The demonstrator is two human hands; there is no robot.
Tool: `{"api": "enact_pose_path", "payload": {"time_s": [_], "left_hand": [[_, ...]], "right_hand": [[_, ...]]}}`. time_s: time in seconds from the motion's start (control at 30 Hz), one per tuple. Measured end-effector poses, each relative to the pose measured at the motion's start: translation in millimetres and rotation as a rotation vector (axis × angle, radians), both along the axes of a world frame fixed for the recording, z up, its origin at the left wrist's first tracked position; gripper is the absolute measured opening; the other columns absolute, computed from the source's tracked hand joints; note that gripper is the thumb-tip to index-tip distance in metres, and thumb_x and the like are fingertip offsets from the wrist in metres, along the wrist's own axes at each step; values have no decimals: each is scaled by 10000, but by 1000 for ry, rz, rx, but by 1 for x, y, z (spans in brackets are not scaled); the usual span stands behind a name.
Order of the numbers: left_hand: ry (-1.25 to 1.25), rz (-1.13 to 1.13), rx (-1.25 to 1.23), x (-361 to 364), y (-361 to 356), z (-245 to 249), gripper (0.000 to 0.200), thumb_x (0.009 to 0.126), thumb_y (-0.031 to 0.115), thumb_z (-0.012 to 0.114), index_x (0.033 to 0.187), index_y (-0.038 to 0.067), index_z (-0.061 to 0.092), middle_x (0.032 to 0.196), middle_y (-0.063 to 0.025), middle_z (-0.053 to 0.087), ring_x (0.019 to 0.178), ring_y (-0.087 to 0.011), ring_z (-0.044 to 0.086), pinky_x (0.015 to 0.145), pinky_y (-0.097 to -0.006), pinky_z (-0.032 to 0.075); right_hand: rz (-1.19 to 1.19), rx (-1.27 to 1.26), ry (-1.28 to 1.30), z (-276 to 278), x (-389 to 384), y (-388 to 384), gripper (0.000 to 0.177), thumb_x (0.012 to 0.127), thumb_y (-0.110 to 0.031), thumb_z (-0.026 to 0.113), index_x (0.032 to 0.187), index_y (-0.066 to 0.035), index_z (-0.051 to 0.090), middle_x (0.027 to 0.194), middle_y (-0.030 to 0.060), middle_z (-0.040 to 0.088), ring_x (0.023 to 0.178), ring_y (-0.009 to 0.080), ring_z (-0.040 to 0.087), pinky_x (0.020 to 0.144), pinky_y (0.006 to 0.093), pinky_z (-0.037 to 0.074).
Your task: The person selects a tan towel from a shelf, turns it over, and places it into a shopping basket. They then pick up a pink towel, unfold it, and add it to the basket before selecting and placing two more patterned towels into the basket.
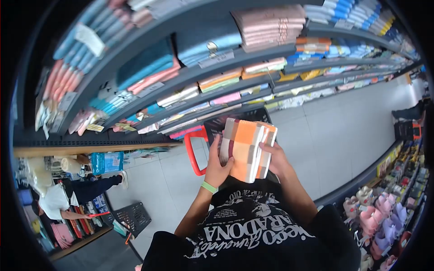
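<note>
A folded plaid towel (242,151) in orange, white, grey and maroon is held up in front of my chest. My left hand (219,165) grips its left side, thumb across the front face. On the other side, my right hand (275,157) is closed on the right edge, where white folded layers show; the fingers behind the cloth are hidden. Beneath the towel is a black shopping basket (210,124), partly covered by it, with a red handle (192,156) sticking out to the left.
Shelves (203,67) of folded towels curve across the far side. At lower left a person (56,201) stands near another black basket (131,219). Slippers (377,214) hang on a rack at right. Grey tiled floor (316,144) runs between the displays.
</note>
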State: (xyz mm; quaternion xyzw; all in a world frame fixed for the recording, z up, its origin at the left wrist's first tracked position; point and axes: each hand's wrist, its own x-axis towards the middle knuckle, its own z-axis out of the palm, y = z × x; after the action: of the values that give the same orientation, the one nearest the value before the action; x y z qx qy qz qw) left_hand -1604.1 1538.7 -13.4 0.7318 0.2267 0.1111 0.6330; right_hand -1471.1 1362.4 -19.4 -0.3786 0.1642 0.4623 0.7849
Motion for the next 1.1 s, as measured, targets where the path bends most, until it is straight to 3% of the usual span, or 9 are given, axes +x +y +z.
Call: {"api": "enact_pose_path", "payload": {"time_s": [0.07, 0.2, 0.47, 0.6, 0.67, 0.73, 0.83, 0.97, 1.1], "left_hand": [[-33, -108, 305, 6, 5, 15, 746, 868, 115, 644, 1468, -13, 219, 1468, -218, 320, 1355, -328, 356, 1110, -386, 301], [-147, -160, 5, 26, -14, 39, 695, 899, 173, 623, 1451, -36, 255, 1421, -211, 389, 1313, -301, 409, 1109, -373, 279], [-163, 92, -182, 47, -15, 47, 332, 1007, 197, 489, 1241, -35, 531, 1111, -67, 612, 1034, -111, 538, 901, -261, 432], [-65, 137, -223, 47, -11, 39, 331, 1008, 205, 489, 1230, -35, 539, 1101, -66, 623, 995, -99, 534, 865, -255, 439], [-58, 175, -169, 45, -11, 43, 329, 1008, 206, 491, 1226, -35, 541, 1092, -64, 628, 979, -96, 534, 852, -254, 441], [-138, 147, -153, 45, -15, 58, 344, 1010, 184, 475, 1272, -36, 506, 1151, -79, 605, 1035, -113, 530, 896, -260, 431], [-237, 113, 56, 48, -31, 56, 385, 1005, 194, 442, 1322, -24, 457, 1127, -172, 633, 1050, -232, 608, 905, -330, 448], [-181, 45, -42, 38, -34, 59, 449, 1005, 204, 429, 1396, -9, 371, 1288, -192, 542, 1216, -267, 515, 1019, -342, 374], [-180, -29, -90, 27, -42, 56, 496, 987, 204, 480, 1408, -12, 334, 1321, -168, 498, 1239, -255, 472, 1044, -346, 350]], "right_hand": [[99, -39, -169, 18, 3, 11, 340, 934, -97, 569, 1251, 17, 520, 1167, 132, 615, 1088, 237, 605, 944, 378, 497], [174, -108, -569, 42, 0, 35, 366, 967, -158, 564, 1297, -9, 512, 1145, 58, 621, 1010, 107, 575, 887, 265, 462], [260, -292, -1109, 75, 6, 41, 438, 928, -164, 613, 1307, 18, 491, 1173, 92, 602, 1079, 150, 549, 888, 257, 450], [95, -585, -1289, 77, 11, 40, 501, 828, 13, 538, 1326, -19, 490, 1149, 100, 615, 1046, 127, 555, 853, 248, 445], [72, -657, -1196, 85, 14, 33, 488, 798, 26, 531, 1283, -14, 511, 1099, 120, 635, 962, 163, 606, 806, 263, 465], [40, -579, -1184, 89, 11, 33, 415, 796, -17, 586, 1210, -5, 549, 1123, 211, 623, 1021, 370, 614, 865, 378, 483], [228, -631, -1497, 93, -6, 40, 556, 829, -125, 612, 1344, -28, 426, 1181, 246, 529, 960, 469, 573, 839, 478, 479], [362, -662, -1416, 111, -20, 40, 684, 841, -167, 571, 1452, -42, 290, 1247, 268, 446, 920, 499, 565, 817, 509, 486], [429, -602, -1496, 101, -31, 23, 718, 801, -118, 595, 1444, -8, 294, 1366, 288, 362, 1121, 490, 495, 933, 454, 459]]}}
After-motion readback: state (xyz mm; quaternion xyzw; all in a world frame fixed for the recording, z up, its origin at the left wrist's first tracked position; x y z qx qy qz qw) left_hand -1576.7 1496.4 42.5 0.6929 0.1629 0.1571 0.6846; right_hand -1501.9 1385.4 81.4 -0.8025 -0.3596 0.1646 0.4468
